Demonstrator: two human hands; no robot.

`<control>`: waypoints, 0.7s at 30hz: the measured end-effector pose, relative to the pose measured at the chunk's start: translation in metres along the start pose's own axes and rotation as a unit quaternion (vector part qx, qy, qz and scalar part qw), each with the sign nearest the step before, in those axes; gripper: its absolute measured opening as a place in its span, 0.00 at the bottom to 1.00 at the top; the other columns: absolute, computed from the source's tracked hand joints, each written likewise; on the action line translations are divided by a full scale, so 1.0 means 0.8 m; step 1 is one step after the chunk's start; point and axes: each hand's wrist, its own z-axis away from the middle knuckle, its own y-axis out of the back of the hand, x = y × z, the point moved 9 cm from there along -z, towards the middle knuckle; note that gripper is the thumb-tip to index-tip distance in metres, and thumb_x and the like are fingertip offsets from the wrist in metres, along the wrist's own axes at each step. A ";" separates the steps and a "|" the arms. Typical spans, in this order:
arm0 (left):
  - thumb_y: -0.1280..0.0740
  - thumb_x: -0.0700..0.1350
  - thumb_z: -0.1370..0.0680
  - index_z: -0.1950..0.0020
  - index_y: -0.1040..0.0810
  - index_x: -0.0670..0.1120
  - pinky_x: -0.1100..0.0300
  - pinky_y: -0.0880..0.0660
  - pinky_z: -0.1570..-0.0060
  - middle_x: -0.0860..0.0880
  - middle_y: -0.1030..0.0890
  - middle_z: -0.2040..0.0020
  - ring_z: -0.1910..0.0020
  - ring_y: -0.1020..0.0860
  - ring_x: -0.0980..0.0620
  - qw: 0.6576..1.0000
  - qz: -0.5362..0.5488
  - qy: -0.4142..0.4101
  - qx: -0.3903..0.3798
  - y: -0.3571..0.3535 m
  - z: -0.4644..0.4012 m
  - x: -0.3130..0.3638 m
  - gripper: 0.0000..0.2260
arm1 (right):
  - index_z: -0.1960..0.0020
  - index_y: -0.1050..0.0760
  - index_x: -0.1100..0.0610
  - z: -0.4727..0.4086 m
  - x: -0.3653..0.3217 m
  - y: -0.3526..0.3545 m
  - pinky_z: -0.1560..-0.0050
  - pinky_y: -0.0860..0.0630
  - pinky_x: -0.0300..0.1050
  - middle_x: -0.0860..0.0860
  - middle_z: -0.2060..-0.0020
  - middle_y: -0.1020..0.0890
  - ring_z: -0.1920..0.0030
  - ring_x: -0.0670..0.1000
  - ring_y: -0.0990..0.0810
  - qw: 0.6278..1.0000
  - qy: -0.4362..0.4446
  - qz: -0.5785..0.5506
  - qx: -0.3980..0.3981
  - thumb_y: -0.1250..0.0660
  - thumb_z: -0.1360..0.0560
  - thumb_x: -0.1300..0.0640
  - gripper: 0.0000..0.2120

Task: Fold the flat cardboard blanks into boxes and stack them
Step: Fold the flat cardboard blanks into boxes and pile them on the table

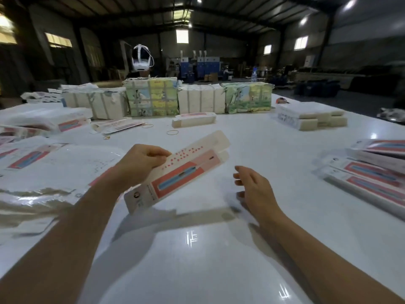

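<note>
1. Blank (177, 170) is held in the air above the white tabletop (219, 249), tilted, its long axis running from near-left up toward far-right. Left hand (140, 165) pinches it along the upper-left long edge, fingers curled over the top, thumb side hidden behind the card.
2. Judgement: the one-edge hold leaves the opposite edge and both ends free, so the other hand can push the flat sleeve open into a tube.
3. Right hand (255, 189) hovers just right of the blank, not touching it, fingers relaxed and slightly spread, holding nothing. Judgement: it is placed to come in on the free long edge or the far end flap.
4. Appearance of blank: long, narrow, thin white card; red panel with a pale blue strip down the middle; pink section toward the far end; scattered small red marks on the white face; small round logo near the lower end. Far end shows two layers slightly parted; whether that is a flap or the sleeve beginning to open, I cannot tell.
5. Supply: flat printed blanks (32, 156) lie left on the tabletop. Finished boxes (368, 170) are stacked at the right edge, well apart from the hands; one box (194, 119) sits alone farther back.
6. Judgement: fold on this piece is barely begun.
</note>
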 end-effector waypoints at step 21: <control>0.20 0.57 0.41 0.37 0.26 0.38 0.53 0.24 0.66 0.42 0.19 0.51 0.60 0.22 0.43 0.863 -0.328 -0.369 0.109 -0.121 0.113 0.109 0.40 | 0.44 0.24 0.62 0.038 -0.029 -0.034 0.62 0.19 0.45 0.56 0.55 0.15 0.56 0.56 0.15 0.905 -0.074 -0.287 -0.306 0.35 0.28 0.66 0.12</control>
